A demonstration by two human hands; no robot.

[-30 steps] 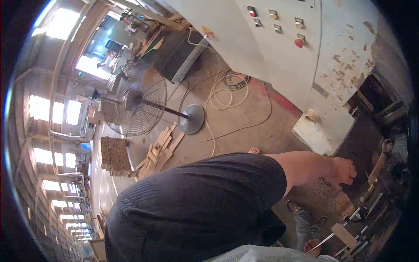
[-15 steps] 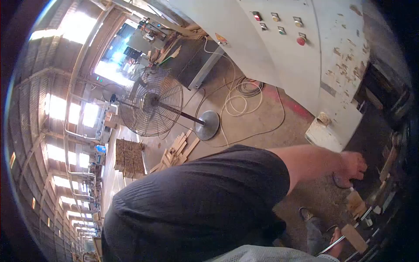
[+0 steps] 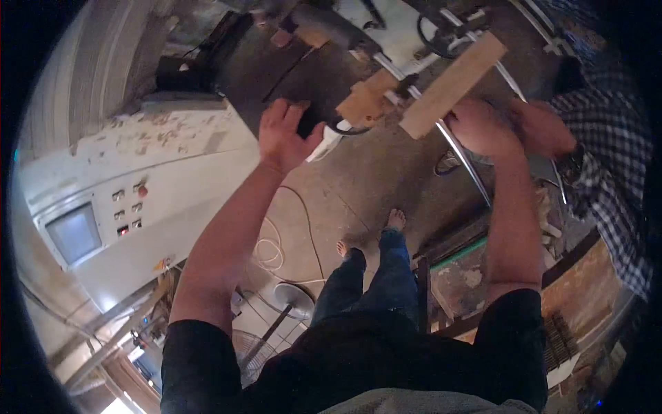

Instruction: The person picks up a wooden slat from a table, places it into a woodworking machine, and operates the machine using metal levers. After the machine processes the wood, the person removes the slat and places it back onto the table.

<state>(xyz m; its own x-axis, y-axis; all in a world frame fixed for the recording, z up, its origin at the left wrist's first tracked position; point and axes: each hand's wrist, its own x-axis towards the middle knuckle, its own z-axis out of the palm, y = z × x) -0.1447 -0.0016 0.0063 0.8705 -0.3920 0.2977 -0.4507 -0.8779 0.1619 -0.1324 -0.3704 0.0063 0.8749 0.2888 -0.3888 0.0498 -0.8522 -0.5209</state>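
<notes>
Wooden board (image 3: 455,84), right of centre, is slanting across the metal rods (image 3: 464,163). At left, our left hand (image 3: 281,136) is sitting with fingers and thumb spread wide by the dark surface (image 3: 249,103), apparently gripping nothing. Further right, a smaller wood piece (image 3: 365,102) is lying beside the rods. We are judging the board stiff, fairly light and hardly slippery (its edges may be splintery), so we are favouring a hold on both long edges near the middle. Our right hand (image 3: 484,130) is resting just beside its lower edge; the fingers are hiding, so we cannot tell what they are gripping. Another person's hand (image 3: 546,130) is sitting beside it.
</notes>
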